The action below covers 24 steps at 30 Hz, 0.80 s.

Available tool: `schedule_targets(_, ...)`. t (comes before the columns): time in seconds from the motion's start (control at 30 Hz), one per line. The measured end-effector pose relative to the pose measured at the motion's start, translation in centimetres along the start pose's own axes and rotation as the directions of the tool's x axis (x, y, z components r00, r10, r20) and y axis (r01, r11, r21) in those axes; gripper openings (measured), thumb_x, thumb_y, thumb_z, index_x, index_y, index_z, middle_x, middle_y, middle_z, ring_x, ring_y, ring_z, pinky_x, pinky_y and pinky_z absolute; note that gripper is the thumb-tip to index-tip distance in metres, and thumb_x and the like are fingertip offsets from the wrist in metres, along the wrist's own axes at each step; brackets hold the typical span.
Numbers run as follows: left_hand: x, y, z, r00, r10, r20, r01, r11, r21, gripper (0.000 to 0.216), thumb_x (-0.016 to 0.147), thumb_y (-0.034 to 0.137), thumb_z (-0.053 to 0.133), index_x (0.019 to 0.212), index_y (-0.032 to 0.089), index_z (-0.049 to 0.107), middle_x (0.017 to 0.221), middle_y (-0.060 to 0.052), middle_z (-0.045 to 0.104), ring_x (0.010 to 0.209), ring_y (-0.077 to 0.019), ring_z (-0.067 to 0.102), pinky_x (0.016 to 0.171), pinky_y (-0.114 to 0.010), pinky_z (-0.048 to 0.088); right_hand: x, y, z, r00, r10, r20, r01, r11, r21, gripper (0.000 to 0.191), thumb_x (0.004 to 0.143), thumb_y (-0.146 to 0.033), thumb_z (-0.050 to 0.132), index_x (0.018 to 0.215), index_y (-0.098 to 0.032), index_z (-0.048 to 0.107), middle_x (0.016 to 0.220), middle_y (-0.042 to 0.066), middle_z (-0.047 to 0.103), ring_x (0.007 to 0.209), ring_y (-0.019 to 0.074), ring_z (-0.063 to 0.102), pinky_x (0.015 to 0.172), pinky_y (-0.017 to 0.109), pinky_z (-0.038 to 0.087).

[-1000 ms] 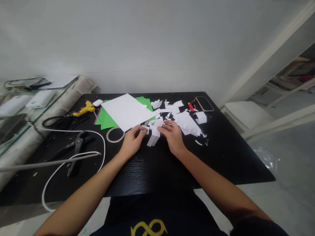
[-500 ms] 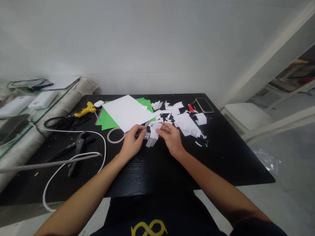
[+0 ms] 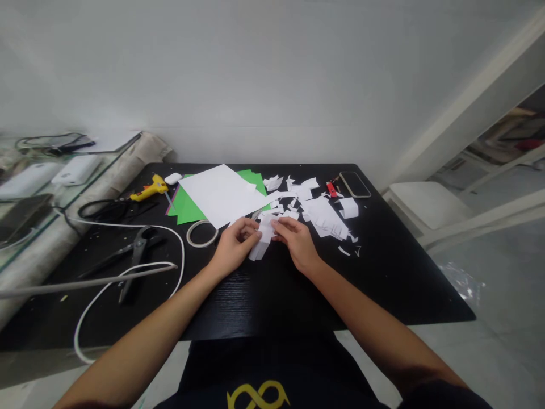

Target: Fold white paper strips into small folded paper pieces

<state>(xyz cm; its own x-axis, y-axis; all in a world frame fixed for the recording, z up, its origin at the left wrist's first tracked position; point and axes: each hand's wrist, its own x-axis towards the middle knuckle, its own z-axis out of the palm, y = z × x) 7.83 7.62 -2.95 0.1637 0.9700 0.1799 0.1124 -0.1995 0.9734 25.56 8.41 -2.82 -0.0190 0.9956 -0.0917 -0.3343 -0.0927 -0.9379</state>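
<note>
A small folded piece of white paper [image 3: 263, 243] is held between my two hands above the black table. My left hand [image 3: 235, 244] pinches its left edge with thumb and fingers. On the other side, my right hand [image 3: 296, 241] grips the upper right part between thumb and fingertips. Just beyond the hands lie white paper scraps [image 3: 292, 209], some bent or curled. A large white sheet [image 3: 223, 196] rests on green sheets [image 3: 186, 209] behind my left hand. The fingertips partly cover the folded paper.
A roll of tape [image 3: 201, 233], a yellow glue gun [image 3: 151, 188], pliers [image 3: 137, 255] and a white cable [image 3: 182, 261] lie to the left. A red lighter [image 3: 331, 189] and a phone [image 3: 355, 184] are at the back right. Cut white pieces [image 3: 326, 216] lie right of centre.
My left hand has come rightward onto the folded paper and now grips it. The paper has shifted slightly down and left, and my right hand has dipped a little with it.
</note>
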Motion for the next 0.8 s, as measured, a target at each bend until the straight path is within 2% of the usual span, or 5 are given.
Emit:
schedule_targets(0.2, -0.01, 0.25, 0.1, 1.0, -0.014, 0.004, 0.014, 0.997, -0.069, 0.023, 0.085, 0.032, 0.073, 0.101, 0.02, 0.06, 0.068, 0.004, 0.063, 0.058, -0.0114, 0.055, 0.058, -0.025, 0.042, -0.27, -0.09, 0.06, 0.997, -0.015, 0.075, 0.018, 0.999, -0.05, 0.024, 0.068, -0.035, 0.089, 0.082, -0.02, 0.078, 0.089, 0.003, 0.077, 0.089, 0.0206, 0.07, 0.086, 0.034, 0.054)
schedule_targets(0.4, -0.07, 0.71, 0.0, 0.999, -0.002, 0.042, 0.005, 0.997, -0.082, 0.017, 0.087, 0.029, 0.069, 0.099, 0.018, 0.065, 0.075, 0.001, 0.065, 0.065, -0.0123, 0.057, 0.061, -0.025, 0.042, -0.31, 0.01, 0.0, 0.999, -0.012, 0.05, 0.015, 0.998, -0.059, 0.025, 0.069, -0.038, 0.088, 0.082, -0.02, 0.077, 0.09, 0.004, 0.077, 0.084, 0.0201, 0.069, 0.077, 0.033, 0.055)
schedule_targets(0.57, -0.2, 1.0, -0.11, 0.997, 0.005, 0.082, 0.002, 0.997, -0.08, 0.019, 0.083, 0.024, 0.069, 0.101, 0.018, 0.069, 0.085, -0.003, 0.069, 0.075, -0.0156, 0.062, 0.068, -0.028, 0.046, -0.31, -0.13, -0.05, 1.0, -0.013, 0.022, 0.014, 0.999, -0.051, 0.027, 0.068, -0.039, 0.089, 0.081, -0.02, 0.075, 0.088, 0.003, 0.076, 0.084, 0.0194, 0.068, 0.076, 0.032, 0.057)
schedule_targets(0.8, -0.35, 0.79, -0.1, 0.994, -0.014, 0.108, 0.023, 0.996, -0.083, 0.021, 0.081, 0.023, 0.07, 0.102, 0.018, 0.069, 0.071, 0.002, 0.06, 0.059, -0.0113, 0.052, 0.056, -0.024, 0.038, -0.21, -0.01, 0.03, 1.0, -0.019, 0.004, 0.019, 0.999, -0.036, 0.027, 0.068, -0.039, 0.088, 0.079, -0.019, 0.072, 0.086, 0.003, 0.073, 0.082, 0.0187, 0.067, 0.073, 0.031, 0.057)
